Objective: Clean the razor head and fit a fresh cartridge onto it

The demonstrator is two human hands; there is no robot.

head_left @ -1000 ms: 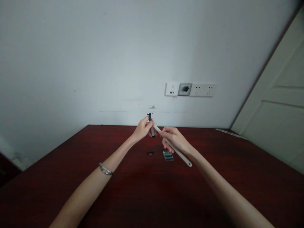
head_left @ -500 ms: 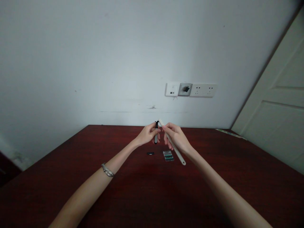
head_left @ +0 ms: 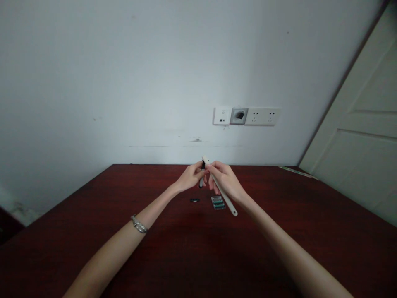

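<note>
Above the far middle of the table (head_left: 186,256), the left hand (head_left: 189,179) pinches one razor handle (head_left: 202,179), near upright. Touching it, the right hand (head_left: 226,182) clamps one white stick (head_left: 228,204), slanting from far-left tip to near-right end. Below lie one small black piece (head_left: 194,200) and one cartridge tray (head_left: 218,202).

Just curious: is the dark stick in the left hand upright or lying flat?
Upright: left hand pinches the dark stick nearly vertical above the table; right hand holds a white stick.
</note>
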